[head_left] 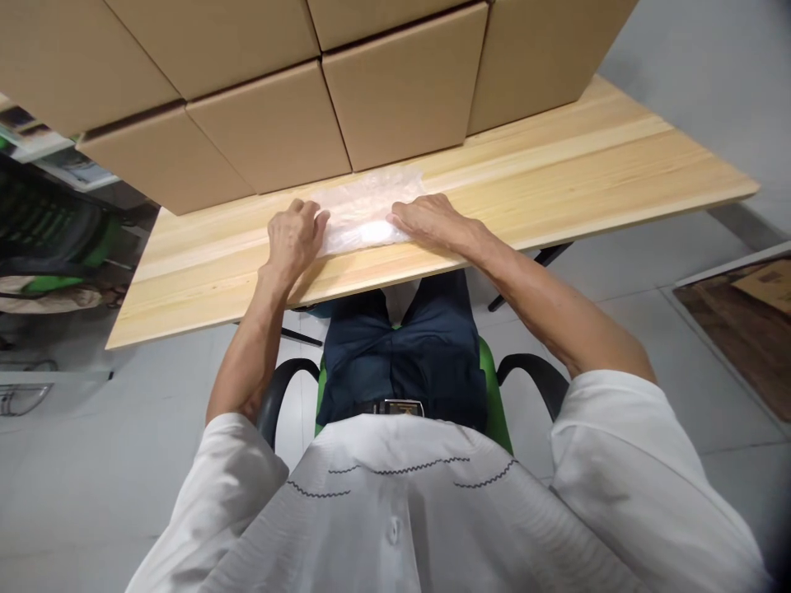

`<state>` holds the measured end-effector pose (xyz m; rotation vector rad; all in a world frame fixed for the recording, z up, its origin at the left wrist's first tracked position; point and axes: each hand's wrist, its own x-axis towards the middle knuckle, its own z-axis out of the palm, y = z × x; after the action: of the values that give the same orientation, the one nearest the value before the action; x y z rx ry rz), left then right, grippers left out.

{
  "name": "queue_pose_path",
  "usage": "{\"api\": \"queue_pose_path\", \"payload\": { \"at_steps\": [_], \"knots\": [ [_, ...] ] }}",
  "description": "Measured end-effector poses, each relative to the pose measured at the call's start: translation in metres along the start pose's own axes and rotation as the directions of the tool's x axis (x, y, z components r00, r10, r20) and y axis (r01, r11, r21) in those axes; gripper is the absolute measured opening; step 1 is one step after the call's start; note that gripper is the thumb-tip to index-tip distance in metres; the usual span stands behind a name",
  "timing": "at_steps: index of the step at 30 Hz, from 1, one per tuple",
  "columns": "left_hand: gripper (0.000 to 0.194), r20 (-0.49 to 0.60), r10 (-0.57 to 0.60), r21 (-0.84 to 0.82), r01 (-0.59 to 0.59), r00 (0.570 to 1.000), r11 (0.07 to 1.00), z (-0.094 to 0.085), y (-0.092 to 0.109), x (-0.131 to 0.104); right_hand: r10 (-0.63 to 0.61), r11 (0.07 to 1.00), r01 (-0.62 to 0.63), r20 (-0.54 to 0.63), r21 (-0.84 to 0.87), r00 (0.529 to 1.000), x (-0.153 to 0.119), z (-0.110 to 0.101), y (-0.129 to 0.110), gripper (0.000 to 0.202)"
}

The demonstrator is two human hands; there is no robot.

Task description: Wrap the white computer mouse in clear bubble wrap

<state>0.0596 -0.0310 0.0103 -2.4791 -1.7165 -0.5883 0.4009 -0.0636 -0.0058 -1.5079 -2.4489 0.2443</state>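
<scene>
A sheet of clear plastic wrap [364, 206] lies on the light wooden table, with a small white, bright item [374, 231] at its near edge. My left hand [292, 239] grips the wrap's left edge, its fingers curled and thumb pressed in. At the right end, my right hand [431, 219] pinches the wrap between thumb and fingers. Whether the white item lies under or on the plastic, I cannot tell.
Several cardboard boxes [404, 91] are stacked along the far side of the wooden table [574, 177]. A green chair with black armrests [532, 375] is beneath me. Another dark chair [49, 214] stands at the left.
</scene>
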Motion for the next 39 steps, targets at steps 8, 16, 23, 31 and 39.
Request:
{"api": "queue_pose_path", "payload": {
  "at_steps": [8, 16, 23, 31, 39],
  "knots": [
    [0.043, 0.156, 0.373, -0.130, -0.355, 0.915, 0.926, 0.032, 0.098, -0.012, 0.018, 0.998, -0.016, 0.034, -0.058, 0.999, 0.002, -0.001, -0.001, 0.055],
    [0.042, 0.182, 0.376, -0.107, -0.362, 0.909, 0.926, 0.048, 0.085, -0.012, 0.069, 0.997, -0.067, -0.052, 0.046, 0.996, -0.003, 0.004, 0.008, 0.066],
    [0.052, 0.176, 0.392, -0.158, -0.367, 0.903, 0.917, 0.047, 0.088, -0.011, 0.209, 0.978, -0.208, -0.127, 0.027, 0.969, -0.016, 0.000, 0.031, 0.060],
    [0.054, 0.173, 0.404, -0.189, -0.372, 0.898, 0.909, 0.046, 0.086, -0.014, 0.214, 0.977, -0.207, -0.367, 0.058, 0.905, -0.053, -0.017, 0.019, 0.058],
    [0.044, 0.154, 0.399, -0.232, -0.359, 0.904, 0.904, 0.053, 0.084, -0.014, -0.168, 0.986, 0.164, -0.209, -0.038, 0.963, -0.035, 0.019, -0.033, 0.052]
  ]
}}
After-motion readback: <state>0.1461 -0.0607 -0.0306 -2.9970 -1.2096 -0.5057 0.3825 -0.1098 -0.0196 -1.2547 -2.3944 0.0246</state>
